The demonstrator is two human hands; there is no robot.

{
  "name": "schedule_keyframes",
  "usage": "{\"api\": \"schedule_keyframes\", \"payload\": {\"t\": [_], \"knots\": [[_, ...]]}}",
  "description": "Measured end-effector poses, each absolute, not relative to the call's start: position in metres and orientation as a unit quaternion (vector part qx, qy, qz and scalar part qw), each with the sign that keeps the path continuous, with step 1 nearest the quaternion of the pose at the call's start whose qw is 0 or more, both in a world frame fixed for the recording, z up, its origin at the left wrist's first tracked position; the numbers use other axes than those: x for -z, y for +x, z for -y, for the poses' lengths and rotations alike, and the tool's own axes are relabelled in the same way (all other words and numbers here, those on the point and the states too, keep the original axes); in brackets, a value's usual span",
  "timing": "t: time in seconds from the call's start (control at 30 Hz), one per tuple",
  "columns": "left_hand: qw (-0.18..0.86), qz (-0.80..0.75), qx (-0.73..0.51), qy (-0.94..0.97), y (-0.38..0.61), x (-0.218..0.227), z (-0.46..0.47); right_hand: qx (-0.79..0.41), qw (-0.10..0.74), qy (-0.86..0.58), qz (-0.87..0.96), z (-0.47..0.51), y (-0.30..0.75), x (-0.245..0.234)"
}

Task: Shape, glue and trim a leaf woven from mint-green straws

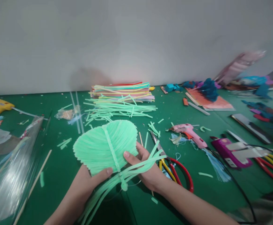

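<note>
The left hand [89, 180] and right hand [148, 164] grasp the mint fan-shaped piece [99, 145] in their fingers [104, 173], above the green counter [56, 129]. Beyond the piece, to its left, a small clear bag [60, 116] holds beige bits [68, 114]; behind it rises a grey wall [136, 40].

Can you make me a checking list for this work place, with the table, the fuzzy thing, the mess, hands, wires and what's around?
Surface: green table, scattered with scraps.
Job's things: fuzzy green leaf shape, held up; pile of fuzzy sticks behind.
Clutter: red-and-yellow-handled scissors, pink glue gun, yellow glue gun.
Hands: left hand and right hand both hold the leaf shape.
Cables: black cord at right.
Surroundings: grey wall behind.
</note>
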State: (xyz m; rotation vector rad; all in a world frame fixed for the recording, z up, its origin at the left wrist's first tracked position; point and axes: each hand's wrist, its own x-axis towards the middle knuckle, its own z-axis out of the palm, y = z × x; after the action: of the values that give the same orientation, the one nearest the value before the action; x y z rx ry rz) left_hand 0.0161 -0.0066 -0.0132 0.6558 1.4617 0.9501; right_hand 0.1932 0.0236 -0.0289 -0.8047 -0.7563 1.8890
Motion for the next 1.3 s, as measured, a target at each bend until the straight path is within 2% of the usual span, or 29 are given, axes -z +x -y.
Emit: {"api": "schedule_keyframes", "payload": {"t": [0.17, 0.53, 0.9, 1.3], "knots": [[0.605, -0.657, -0.380, 0.240, 0.017, 0.010, 0.004, -0.758, 0.460, -0.337, 0.317, -0.024, 0.192, 0.028], [0.592, -0.620, -0.401, 0.323, 0.016, 0.020, 0.005, -0.750, 0.459, -0.339, 0.335, -0.023, 0.190, 0.031], [0.598, -0.633, -0.427, 0.245, 0.015, 0.027, 0.007, -0.739, 0.453, -0.347, 0.358, -0.020, 0.189, 0.030], [0.624, -0.608, -0.425, 0.244, 0.014, 0.020, 0.007, -0.739, 0.464, -0.329, 0.361, -0.021, 0.190, 0.032]]}}
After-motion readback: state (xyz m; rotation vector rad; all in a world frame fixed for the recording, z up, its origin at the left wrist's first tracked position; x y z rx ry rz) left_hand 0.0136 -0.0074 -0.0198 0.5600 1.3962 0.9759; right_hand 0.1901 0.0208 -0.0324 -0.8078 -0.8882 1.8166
